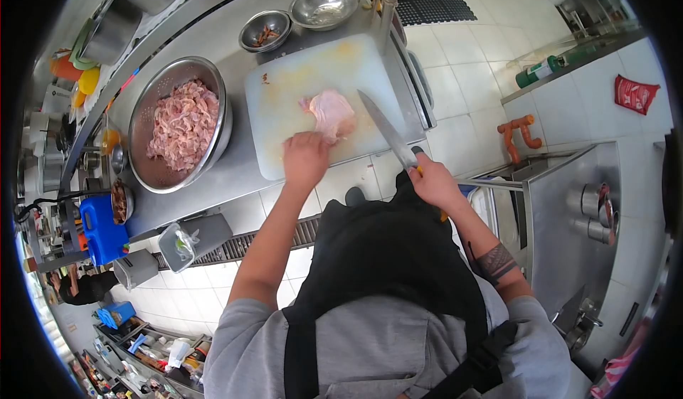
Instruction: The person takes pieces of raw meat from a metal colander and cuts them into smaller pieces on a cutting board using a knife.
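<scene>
A piece of raw chicken (pixel 330 113), with pale skin showing, lies on the white cutting board (pixel 274 118). My left hand (pixel 306 158) is at its near edge, fingers curled and closed on the meat; the fingertips are partly hidden. In my right hand (pixel 432 181) is a long kitchen knife (pixel 385 130), gripped by its yellow-and-black handle. Its blade points away from me over the right side of the board, apart from the chicken. Left of the board stands a large metal colander (pixel 136 132) heaped with cut raw chicken pieces (pixel 183 125).
Behind the board sit a small metal bowl (pixel 247 38) with reddish-brown bits and a wider metal bowl (pixel 324 6). A blue jug (pixel 103 230) and grey bins (pixel 208 235) are at the left. Another person (pixel 85 289) is at far left. A steel counter (pixel 569 249) stands right.
</scene>
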Motion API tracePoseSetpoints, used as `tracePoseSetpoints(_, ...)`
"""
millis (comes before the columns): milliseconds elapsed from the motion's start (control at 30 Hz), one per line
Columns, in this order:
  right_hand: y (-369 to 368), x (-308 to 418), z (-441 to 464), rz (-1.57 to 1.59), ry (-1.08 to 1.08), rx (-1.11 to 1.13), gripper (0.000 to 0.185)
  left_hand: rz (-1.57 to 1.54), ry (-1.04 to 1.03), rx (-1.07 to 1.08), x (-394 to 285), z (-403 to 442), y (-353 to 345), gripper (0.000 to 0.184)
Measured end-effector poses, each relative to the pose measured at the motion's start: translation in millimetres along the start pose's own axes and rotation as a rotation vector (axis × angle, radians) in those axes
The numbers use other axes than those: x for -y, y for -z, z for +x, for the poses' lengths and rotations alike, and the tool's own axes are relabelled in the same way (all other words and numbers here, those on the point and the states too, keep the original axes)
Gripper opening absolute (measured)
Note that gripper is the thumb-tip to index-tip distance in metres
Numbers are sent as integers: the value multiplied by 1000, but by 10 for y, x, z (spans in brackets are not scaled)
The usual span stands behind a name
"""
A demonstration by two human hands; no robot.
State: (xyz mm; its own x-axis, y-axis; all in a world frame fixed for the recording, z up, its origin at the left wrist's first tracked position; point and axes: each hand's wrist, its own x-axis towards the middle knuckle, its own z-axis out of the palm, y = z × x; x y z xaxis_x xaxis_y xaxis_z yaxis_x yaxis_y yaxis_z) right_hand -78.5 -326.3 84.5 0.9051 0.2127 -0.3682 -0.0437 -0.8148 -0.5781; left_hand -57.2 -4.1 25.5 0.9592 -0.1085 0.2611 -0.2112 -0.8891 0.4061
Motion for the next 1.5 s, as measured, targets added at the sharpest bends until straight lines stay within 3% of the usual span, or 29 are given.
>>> tracePoseSetpoints(67, -24, -2, 7, -26, -12, 27, 28, 205, 264, 410, -57, 227, 312, 31)
tracePoseSetpoints(100, -44, -19, 13, -26, -5, 17, 28, 172, 331, 437, 45, 335, 270, 37)
tracePoseSetpoints(133, -60, -33, 34, -26, 6, 4, 27, 169, 340, 429, 122, 415, 178, 37)
tracePoseSetpoints(200, -102, -89, 64, -28, 23, 3, 27, -7, 291, -59, 282, 608, -75, 43)
tracePoseSetpoints(233, -113, -117, 69, -23, 29, 2, 28, 30, 204, -158, 425, 684, -312, 47)
tracePoseSetpoints(267, -120, -124, 82, -24, 38, -27, 28, 29, 183, -179, 447, 773, -352, 47)
tracePoseSetpoints(367, -117, -141, 78, 8, 29, -49, 28, -18, 362, 155, 514, 1010, -448, 47)
tracePoseSetpoints(433, -91, -168, 53, 40, 39, -2, 28, -210, 239, 340, 752, 1074, -481, 33)
tracePoseSetpoints(500, -51, -209, 11, 77, 24, -13, 29, -549, 340, 413, 576, 1001, -112, 23)
tracePoseSetpoints(567, -38, -254, -53, 114, -6, 14, 32, -876, 457, 354, 613, 880, 88, 24)
tracePoseSetpoints(600, -24, -274, -91, 132, -10, -2, 32, -862, 439, 365, 579, 840, 228, 24)
tracePoseSetpoints(667, 11, -310, -166, 210, -48, -42, 33, -1368, 566, 337, 462, 825, 584, 24)
tracePoseSetpoints(700, 29, -327, -197, 219, -47, -48, 33, -1360, 560, 342, 478, 890, 765, 24)
tracePoseSetpoints(767, 56, -367, -237, 246, -73, -98, 32, -1214, 463, 687, 557, 1017, 1107, 29)
tracePoseSetpoints(800, 56, -399, -237, 248, -73, -97, 32, -1211, 465, 687, 529, 1111, 1215, 29)
tracePoseSetpoints(867, 48, -449, -225, 302, -24, -146, 32, -796, 117, 1063, 462, 1418, 1336, 30)
tracePoseSetpoints(933, 125, -399, -211, 291, -28, -105, 33, -736, 94, 1136, 301, 1644, 1170, 34)
tracePoseSetpoints(1000, 154, -335, -201, 276, -33, -66, 36, -653, -168, 1153, 123, 1737, 786, 39)
tracePoseSetpoints(1067, 157, -278, -188, 248, -58, -48, 34, -306, -209, 845, 15, 1648, 380, 38)
tracePoseSetpoints(1100, 141, -267, -184, 241, -56, -41, 34, -312, -202, 842, 57, 1553, 135, 38)
tracePoseSetpoints(1167, 80, -258, -191, 255, -40, -101, 32, -93, -106, 145, 158, 1253, -272, 32)
tracePoseSetpoints(1200, 66, -252, -194, 252, -43, -93, 32, -96, -99, 148, 105, 1119, -287, 32)
tracePoseSetpoints(1267, 46, -241, -206, 201, 7, -102, 31, -65, 141, 89, 2, 834, -270, 28)
tracePoseSetpoints(1300, 32, -233, -204, 197, 7, -94, 31, -67, 150, 91, -5, 650, -279, 28)
tracePoseSetpoints(1367, 6, -211, -149, 130, 5, -40, 28, -93, -22, -18, 15, 335, -289, 29)
tracePoseSetpoints(1500, -82, -177, -58, 34, 70, -81, 27, -113, -1, -32, 93, 191, -301, 29)
